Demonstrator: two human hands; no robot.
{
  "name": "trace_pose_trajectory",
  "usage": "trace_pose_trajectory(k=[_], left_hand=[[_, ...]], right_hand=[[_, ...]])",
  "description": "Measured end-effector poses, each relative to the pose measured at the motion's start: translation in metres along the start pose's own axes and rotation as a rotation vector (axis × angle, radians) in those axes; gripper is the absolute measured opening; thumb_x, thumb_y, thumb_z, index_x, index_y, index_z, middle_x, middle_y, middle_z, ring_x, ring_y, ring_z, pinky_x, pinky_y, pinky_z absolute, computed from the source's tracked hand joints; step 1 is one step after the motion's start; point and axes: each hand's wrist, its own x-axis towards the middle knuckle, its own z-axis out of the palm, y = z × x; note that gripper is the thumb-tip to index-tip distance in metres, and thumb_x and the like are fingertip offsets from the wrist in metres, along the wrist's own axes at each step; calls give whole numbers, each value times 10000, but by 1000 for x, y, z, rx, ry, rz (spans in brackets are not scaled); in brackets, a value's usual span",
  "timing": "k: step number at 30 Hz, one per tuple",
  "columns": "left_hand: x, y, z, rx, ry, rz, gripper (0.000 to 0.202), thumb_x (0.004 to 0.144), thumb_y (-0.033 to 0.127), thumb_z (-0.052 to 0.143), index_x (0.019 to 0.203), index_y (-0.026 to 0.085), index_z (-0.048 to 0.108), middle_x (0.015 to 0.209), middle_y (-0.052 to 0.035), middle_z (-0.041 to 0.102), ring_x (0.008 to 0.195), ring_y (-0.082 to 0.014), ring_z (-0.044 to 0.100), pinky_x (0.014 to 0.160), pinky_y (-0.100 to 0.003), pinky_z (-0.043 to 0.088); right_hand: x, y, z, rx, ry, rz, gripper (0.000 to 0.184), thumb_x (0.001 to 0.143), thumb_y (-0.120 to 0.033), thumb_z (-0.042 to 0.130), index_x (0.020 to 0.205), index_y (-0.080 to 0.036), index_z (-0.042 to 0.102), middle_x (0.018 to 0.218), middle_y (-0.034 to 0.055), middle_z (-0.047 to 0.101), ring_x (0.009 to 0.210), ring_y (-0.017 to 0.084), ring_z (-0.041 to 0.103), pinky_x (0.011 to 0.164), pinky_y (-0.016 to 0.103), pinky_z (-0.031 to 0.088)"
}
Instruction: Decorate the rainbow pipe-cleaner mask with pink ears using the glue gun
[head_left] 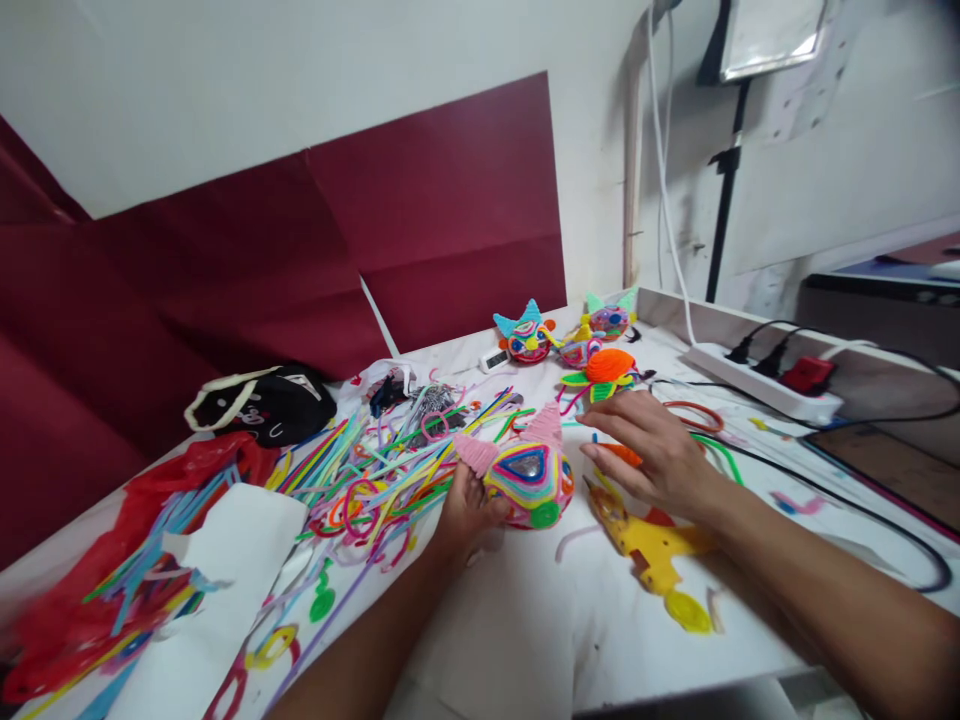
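While pinching the pipe-cleaner head (529, 478) in the left hand (465, 512), hovering the spread right hand (652, 455) over an orange strand (619, 454). Seemingly choosing a piece, needing a fine pinch there.

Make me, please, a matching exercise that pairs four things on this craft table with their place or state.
Things:
1. pink-eared mask
2. yellow glue gun
3. black pouch
4. power strip

Places or states:
A. farthest left, white-trimmed
B. gripped at its edge by the left hand
C. white, farthest right
D. lying flat, partly beneath the right hand

Pairs: 1-B, 2-D, 3-A, 4-C
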Motion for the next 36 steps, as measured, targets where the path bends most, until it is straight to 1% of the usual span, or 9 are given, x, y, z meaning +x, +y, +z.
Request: trace_pose_trajectory(k=[4,9,17,20,23,26,29,32,36], left_hand=[[0,0,1,-8,4,5,911,580,522,852,1352,224,470,1368,-141,564,1318,-330,483,1094,-433,378],[1,-1,-1,-1,11,31,934,582,527,848,1371,231,443,1401,-145,530,1331,-313,470,1082,-390,390],[6,-10,-7,-39,29,110,936,684,518,781,1459,268,320,1500,-156,412,1359,-307,434,1071,-387,401],[7,-9,-7,-40,134,154,917,731,544,724,1481,260,280,1507,-156,395,1389,-301,397,1104,-396,367],[10,-3,-7,-27,303,213,780,831,529,609,1480,249,279,1471,-152,421,1375,-276,420,1124,-401,349],[13,4,-10,-15,430,330,635,892,495,501,1439,223,328,1412,-154,451,1345,-255,452,1128,-395,349],[16,9,-13,30,519,435,534,898,451,495,1364,206,407,1369,-149,475,1332,-255,456,1130,-397,347],[16,12,-14,91,569,515,446,902,429,514,1288,210,465,1303,-127,512,1303,-247,473,1134,-398,344],[15,12,-16,259,527,670,355,933,393,482,1242,217,488,1245,-109,530,1260,-239,499,1119,-412,367]], right_hand=[[0,1,1,-8,7,24,204,908,-249,600,1076,-152,664,989,137,701,915,263,647,812,432,517],[0,2,3,-27,13,21,187,914,-253,596,1057,-152,661,982,140,701,904,261,646,805,428,520],[-2,3,4,-19,20,28,193,917,-262,592,1069,-168,664,974,128,700,912,262,647,817,433,517],[-2,3,5,-15,23,32,192,917,-264,595,1073,-174,662,982,127,700,905,259,646,812,431,518],[-3,4,5,-12,23,27,185,920,-255,594,1075,-176,657,982,126,699,905,257,644,812,429,518],[-3,5,5,-21,17,13,176,923,-239,591,1071,-165,651,980,131,697,905,259,639,808,430,516],[-4,6,5,-17,8,14,176,928,-236,583,1063,-148,653,973,139,696,904,262,634,808,433,509],[-4,7,5,-1,5,25,177,938,-236,561,1067,-157,655,970,130,697,902,256,630,807,426,498],[-3,7,3,4,30,39,153,954,-198,516,1020,-167,651,929,111,688,873,240,620,777,396,473]])
